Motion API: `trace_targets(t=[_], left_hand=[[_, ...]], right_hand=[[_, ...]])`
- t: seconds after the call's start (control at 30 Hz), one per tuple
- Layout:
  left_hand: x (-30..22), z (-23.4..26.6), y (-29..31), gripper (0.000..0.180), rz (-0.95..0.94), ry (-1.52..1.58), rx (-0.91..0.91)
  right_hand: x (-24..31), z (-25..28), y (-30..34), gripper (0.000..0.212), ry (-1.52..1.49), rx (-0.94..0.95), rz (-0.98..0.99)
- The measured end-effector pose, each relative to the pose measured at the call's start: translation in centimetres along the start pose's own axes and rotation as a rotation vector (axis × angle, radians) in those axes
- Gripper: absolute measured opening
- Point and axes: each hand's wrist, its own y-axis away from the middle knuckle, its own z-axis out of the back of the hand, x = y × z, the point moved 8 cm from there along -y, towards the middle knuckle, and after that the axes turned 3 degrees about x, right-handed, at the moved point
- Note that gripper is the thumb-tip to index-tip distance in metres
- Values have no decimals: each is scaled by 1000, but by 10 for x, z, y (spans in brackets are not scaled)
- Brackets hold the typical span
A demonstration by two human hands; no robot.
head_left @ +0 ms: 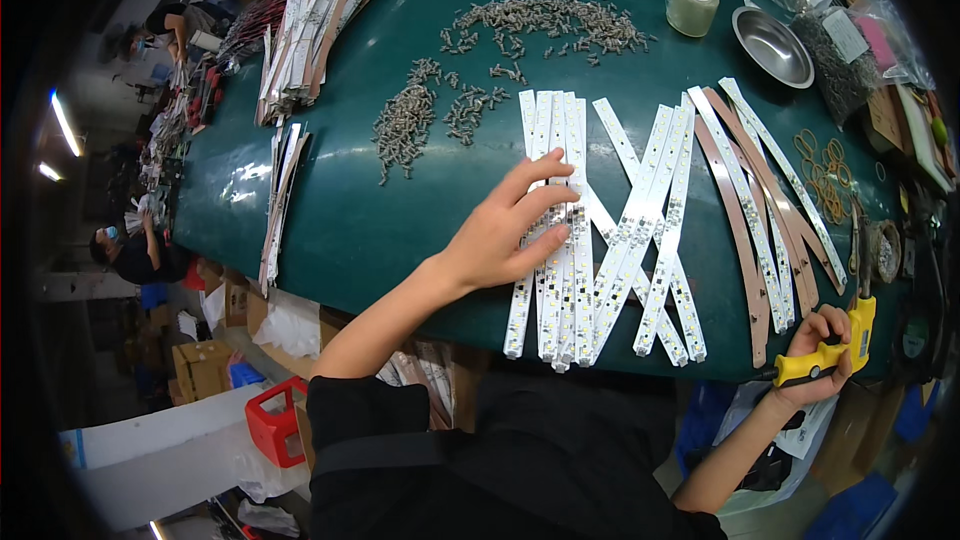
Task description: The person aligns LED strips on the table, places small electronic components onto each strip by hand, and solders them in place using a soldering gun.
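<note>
"Two hands at a glossy green tabletop [400,230]. What were they on?"

"Left hand [495,240] had its fingers spread, tips on a bunch of flat white strips [575,290] near the front edge, nothing clenched. Right hand [818,332] had its fingers wrapped round the handle of a yellow gun-shaped tool [862,330], metal tip pointing away from the person."

"And textures, shapes?"

"Strips were thin and stiff-looking, dotted with tiny yellowish squares and dark specks. More white strips [650,200] crossed like pick-up sticks just right of the bunch, then some coppery-brown strips [730,240] fanned out past those. Up top, heaps of small greyish metallic-looking bits [560,25]. Shiny metal bowl [775,48] too."

"Any writing?"

"Pale label [846,34] on a clear bag of dark bits, way too small to read. Same for the marking on the yellow tool."

"Clutter?"

"Plenty lol. Fat roll of clear tape [692,7] beside the bowl, tangle of tan rubber bands [825,175] by the brown strips, big stack of strips [310,40] at far left, red plastic stool [278,423] on the floor. The crossed strips and brown ones sat between the two hands, and the left hand hid part of its own bunch."
</note>
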Motion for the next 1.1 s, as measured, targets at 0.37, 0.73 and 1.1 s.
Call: trace_targets(t=[0.37,0.73,1.1], left_hand=[[-7,-32,-16,69,9,-383,242],[-36,-22,-26,60,-57,-404,175],[-64,-36,-32,27,-142,-467,0]], right_hand=[[2,1,-1,62,25,-8,25],[-4,-7,2,68,-5,22,-4],[-80,-43,60,69,245,-8,-152]])
